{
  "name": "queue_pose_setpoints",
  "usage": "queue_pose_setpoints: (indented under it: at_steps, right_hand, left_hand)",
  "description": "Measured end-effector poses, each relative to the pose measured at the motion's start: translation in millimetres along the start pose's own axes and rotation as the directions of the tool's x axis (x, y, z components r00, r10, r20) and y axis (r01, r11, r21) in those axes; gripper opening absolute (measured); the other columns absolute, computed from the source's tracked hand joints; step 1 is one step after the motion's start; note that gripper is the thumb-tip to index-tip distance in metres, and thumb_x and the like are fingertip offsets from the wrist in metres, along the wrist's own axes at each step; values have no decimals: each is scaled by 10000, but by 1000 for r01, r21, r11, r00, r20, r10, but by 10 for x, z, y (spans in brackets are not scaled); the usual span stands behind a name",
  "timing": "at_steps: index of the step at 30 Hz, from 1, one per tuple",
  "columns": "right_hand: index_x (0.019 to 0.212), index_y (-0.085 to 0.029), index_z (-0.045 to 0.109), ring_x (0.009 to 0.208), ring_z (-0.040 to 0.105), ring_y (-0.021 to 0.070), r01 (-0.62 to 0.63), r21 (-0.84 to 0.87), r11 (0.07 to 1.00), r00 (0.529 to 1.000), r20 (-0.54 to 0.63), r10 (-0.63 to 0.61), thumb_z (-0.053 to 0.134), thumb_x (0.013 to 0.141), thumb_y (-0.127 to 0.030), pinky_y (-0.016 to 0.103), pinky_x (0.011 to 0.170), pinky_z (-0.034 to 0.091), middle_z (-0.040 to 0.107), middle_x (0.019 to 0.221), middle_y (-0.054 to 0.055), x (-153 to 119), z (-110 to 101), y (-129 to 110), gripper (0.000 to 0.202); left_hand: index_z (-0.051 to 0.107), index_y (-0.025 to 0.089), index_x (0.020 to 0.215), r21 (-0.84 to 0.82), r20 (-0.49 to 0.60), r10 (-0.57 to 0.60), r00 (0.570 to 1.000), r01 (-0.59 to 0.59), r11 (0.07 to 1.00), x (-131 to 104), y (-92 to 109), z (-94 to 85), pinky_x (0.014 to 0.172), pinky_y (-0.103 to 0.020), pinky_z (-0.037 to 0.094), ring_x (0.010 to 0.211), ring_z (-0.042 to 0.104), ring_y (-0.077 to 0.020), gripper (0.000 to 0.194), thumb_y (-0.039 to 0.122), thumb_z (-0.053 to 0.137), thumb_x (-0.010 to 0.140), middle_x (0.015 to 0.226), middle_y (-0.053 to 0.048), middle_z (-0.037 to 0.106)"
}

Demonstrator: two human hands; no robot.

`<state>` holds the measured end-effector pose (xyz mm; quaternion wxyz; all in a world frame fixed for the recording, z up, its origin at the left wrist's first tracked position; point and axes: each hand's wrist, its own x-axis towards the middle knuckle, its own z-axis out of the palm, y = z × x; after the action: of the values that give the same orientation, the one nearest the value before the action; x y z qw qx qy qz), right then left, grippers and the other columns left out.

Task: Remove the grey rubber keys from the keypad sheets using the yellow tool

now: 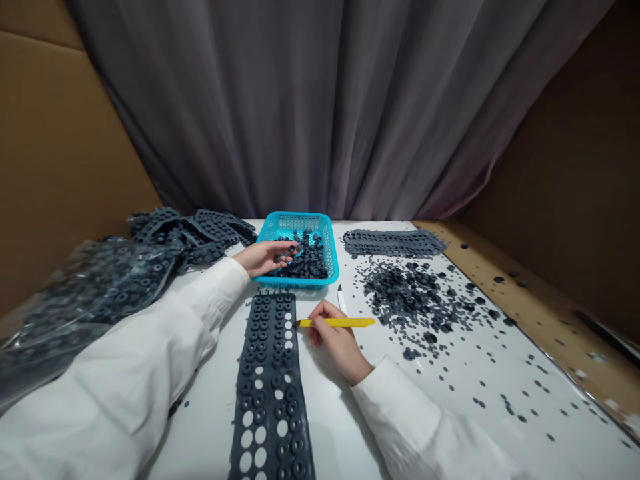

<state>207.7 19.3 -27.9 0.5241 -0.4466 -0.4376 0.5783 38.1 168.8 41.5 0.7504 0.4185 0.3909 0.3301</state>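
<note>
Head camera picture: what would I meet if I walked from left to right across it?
Clear plastic bag of dark rings → left hand → right hand → messy pile of dark bits.

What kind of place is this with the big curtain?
Maybe a little workshop corner. There's a white table with a blue basket of small black parts, a dark sheet with holes in it, and a yellow tool in the right hand.
</note>
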Motion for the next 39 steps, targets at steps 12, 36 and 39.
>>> queue_pose_setpoints:
  at_steps: [12,36,39]
  right_hand:
    - [919,-166,546,499,546,114,-89,135,987,996,-11,91,560,711,-314,250,518,431,639,643,23,-20,-33,-88,257]
    - [793,-164,591,606,564,125,-39,47,998,999,-28,41,576,711,-276,265,613,444,647,729,35,-8,-65,-118,140]
    - [793,-166,586,597,551,126,12,-52,999,1000,-4,-12,605,701,-266,262,604,439,636,691,23,-21,-91,-111,137]
  left_hand:
    - [615,187,984,830,192,554,810,-435,348,-619,-129,178,931,-349,362,1066,494,-242,312,382,535,754,1095,-79,599]
    - [562,172,997,979,69,523,849,44,-200,-608,-521,-162,755,-355,417,924,543,-278,230,281,463,820,967,-123,612]
    - [593,183,901,985,28,487,873,58,-161,-651,-458,-125,732,-339,416,860,561,-256,198,303,460,819,892,-95,626]
